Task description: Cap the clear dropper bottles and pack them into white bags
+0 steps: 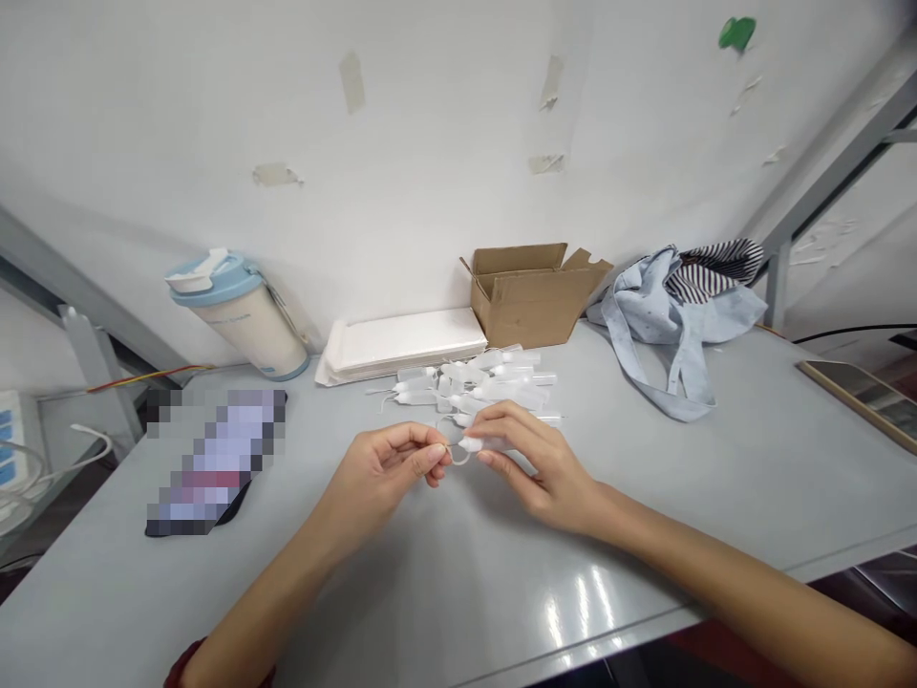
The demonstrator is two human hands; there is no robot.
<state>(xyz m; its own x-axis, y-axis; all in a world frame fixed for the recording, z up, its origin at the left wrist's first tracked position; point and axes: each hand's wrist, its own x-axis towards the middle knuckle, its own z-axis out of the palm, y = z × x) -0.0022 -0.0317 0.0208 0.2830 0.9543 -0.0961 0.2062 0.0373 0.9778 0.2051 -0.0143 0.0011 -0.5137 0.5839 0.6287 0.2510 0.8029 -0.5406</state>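
Observation:
My left hand (391, 468) and my right hand (534, 459) meet over the middle of the grey table (752, 478). Between them is a small clear plastic bottle with a white cap (469, 444). My right hand's fingers are closed round the bottle's body. My left hand pinches the thin strap or tip at the cap end. Just behind the hands lies a heap of several similar small clear bottles (487, 382).
An open cardboard box (530, 296) stands at the back by the wall, with a flat white tray (405, 342) to its left and a blue-lidded tumbler (240, 315) further left. A blue cloth bag (673, 315) lies at right. A dark pouch (215, 459) lies at left.

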